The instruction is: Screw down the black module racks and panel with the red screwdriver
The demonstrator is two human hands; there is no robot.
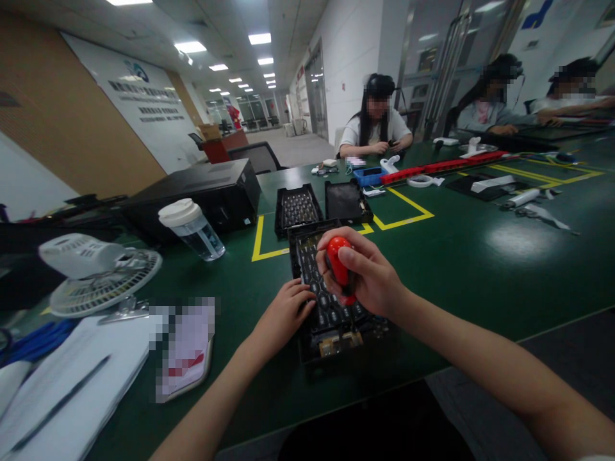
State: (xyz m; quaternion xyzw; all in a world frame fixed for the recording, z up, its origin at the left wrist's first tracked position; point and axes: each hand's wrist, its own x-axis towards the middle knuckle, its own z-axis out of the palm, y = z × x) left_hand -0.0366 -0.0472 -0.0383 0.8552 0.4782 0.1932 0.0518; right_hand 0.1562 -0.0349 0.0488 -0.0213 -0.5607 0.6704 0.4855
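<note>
My right hand (361,272) is closed around the red and black handle of a screwdriver (339,256). It points down over the near part of an open black case (312,282); its tip is hard to make out. Rows of dark, rounded parts fill the case, and a brownish part (342,344) sits at its near end. My left hand (287,310) rests on the case's left edge with its fingers stretched out over the rim. Just beyond lie a similar open case (298,208) with rows of parts and a flat black tray-like piece (346,200).
At left stand a white fan (103,272), a lidded cup (195,230) and a large black box (206,192). A phone (187,352) and a clipboard with papers (81,390) lie nearer. Tape (423,182) and a long red strip (442,168) lie far right. Several people sit across.
</note>
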